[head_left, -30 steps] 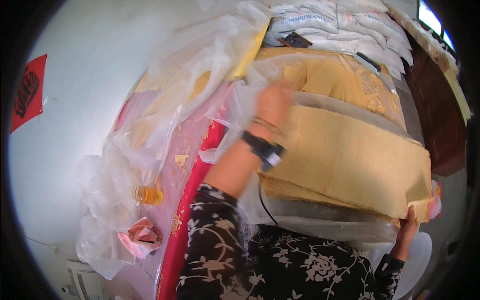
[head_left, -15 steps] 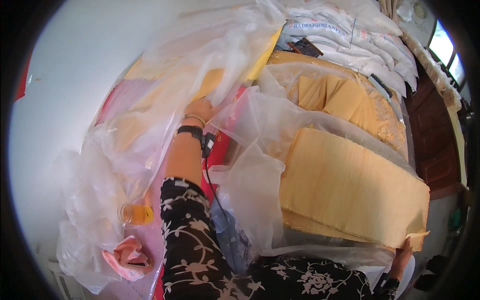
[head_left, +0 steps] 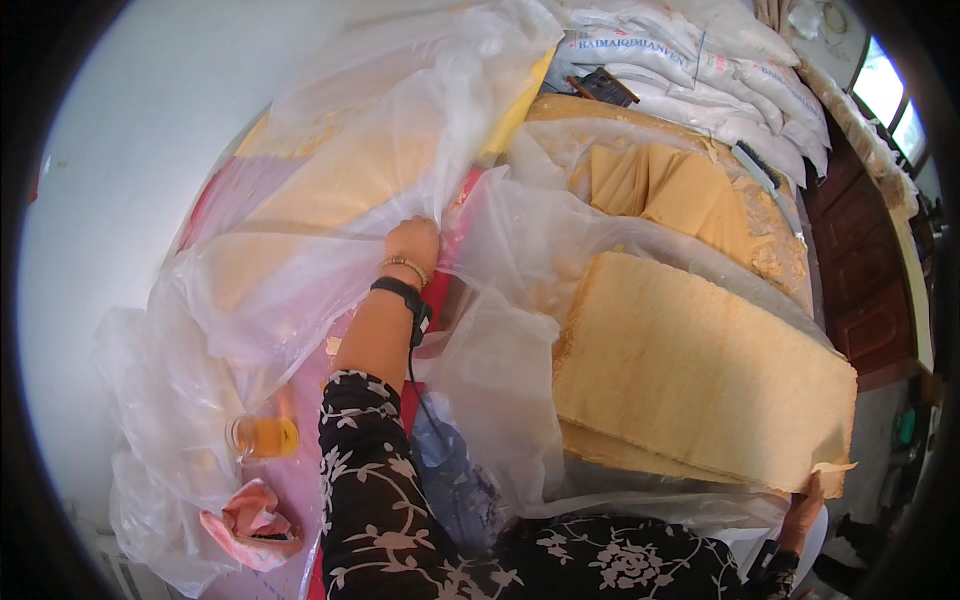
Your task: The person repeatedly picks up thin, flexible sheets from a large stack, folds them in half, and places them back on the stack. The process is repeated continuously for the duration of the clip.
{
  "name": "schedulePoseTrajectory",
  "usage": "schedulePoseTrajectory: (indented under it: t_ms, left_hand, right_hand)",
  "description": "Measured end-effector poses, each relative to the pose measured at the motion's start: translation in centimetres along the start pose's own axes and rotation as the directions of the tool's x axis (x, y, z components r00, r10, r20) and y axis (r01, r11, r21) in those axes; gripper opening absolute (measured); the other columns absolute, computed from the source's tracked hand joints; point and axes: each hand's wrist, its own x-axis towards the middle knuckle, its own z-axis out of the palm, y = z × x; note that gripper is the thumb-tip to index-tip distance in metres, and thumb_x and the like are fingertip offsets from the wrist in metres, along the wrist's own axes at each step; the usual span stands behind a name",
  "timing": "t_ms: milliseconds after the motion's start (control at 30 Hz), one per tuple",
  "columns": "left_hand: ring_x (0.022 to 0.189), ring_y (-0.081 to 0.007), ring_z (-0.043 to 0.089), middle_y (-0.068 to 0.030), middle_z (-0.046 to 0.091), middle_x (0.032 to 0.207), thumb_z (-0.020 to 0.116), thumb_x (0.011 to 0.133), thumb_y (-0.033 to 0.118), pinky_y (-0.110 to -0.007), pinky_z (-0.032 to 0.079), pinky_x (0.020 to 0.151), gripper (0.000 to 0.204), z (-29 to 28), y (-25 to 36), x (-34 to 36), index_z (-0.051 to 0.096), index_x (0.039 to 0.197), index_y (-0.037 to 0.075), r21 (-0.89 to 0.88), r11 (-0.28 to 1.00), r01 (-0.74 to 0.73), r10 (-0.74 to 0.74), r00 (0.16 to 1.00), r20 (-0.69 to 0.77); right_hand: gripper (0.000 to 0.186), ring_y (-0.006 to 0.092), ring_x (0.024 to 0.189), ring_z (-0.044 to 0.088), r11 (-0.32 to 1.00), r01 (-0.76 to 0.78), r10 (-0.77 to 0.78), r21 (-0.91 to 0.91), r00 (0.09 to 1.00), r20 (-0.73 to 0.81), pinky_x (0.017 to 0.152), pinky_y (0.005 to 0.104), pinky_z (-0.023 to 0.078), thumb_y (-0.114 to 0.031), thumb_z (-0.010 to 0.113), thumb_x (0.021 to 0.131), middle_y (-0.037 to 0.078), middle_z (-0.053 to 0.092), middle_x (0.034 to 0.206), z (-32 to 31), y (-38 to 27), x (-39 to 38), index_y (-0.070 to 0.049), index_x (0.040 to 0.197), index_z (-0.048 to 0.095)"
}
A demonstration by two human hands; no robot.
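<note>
My left hand [head_left: 412,246] is closed on the edge of a translucent plastic sheet [head_left: 330,180], which folds and stretches out from the fist. Under this film lie yellow sheets and a pink surface, blurred by the plastic. To the right rests a stack of thin yellowish sheets [head_left: 700,370] with rough edges, its lower layers slightly askew. My right hand [head_left: 803,512] is at the near right corner of that stack, its fingers against a curled corner flap; part of this hand is hidden. A second plastic film [head_left: 505,370] lies between the left arm and the stack.
At the left stand a glass jar [head_left: 262,437] of amber liquid and a crumpled pink cloth [head_left: 252,525]. Folded yellow sheets [head_left: 665,185] lie beyond the stack, near a brush [head_left: 757,165]. White sacks [head_left: 690,75] are piled at the back. A dark wooden cabinet [head_left: 865,270] stands right.
My left hand has come a little nearer to me, drawing the plastic along. A gap that bared a yellow sheet beyond the hand is now covered. My right hand stays at the corner.
</note>
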Motion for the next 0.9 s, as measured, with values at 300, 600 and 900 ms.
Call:
schedulePoseTrajectory:
  t_ms: [300,600,900]
  left_hand:
    - [0.153,-0.0414,0.036,-0.0221,0.043,0.162,0.051,0.097,0.069,-0.046,0.030,0.125,0.087,1.6,1.5,-0.3,0.042,0.160,0.010,-0.327,0.937,0.119,-0.147,0.987,-0.060]
    - [0.158,-0.0349,0.025,-0.0123,0.035,0.169,0.051,0.094,0.069,-0.056,0.025,0.125,0.079,1.0,-5.5,-1.6,0.050,0.155,0.019,-0.478,0.837,0.266,-0.359,0.926,-0.113]
    - [0.151,-0.0314,0.039,-0.0105,0.045,0.162,0.052,0.095,0.063,-0.051,0.035,0.122,0.072,4.8,-11.3,-13.8,0.051,0.154,0.020,-0.375,0.749,0.547,-0.568,0.821,0.063]
  right_hand:
    - [0.055,0.0236,0.122,0.064,1.000,0.006,-0.006,-0.024,1.000,0.018,0.098,0.0386,0.054,-0.036,0.066,0.103,0.011,0.065,0.135,-0.7,0.0,0.9,-0.003,0.145,0.056]
    - [0.052,0.0227,0.124,0.062,0.767,0.296,-0.278,-0.570,0.953,0.121,0.098,0.0367,0.053,-0.037,0.061,0.107,0.012,0.064,0.137,-3.9,1.4,3.1,0.000,0.143,0.059]
    - [0.052,0.0230,0.120,0.064,0.987,0.032,-0.017,-0.159,0.996,0.092,0.099,0.0373,0.052,-0.038,0.065,0.105,0.011,0.067,0.134,-2.3,-0.3,3.5,0.000,0.139,0.062]
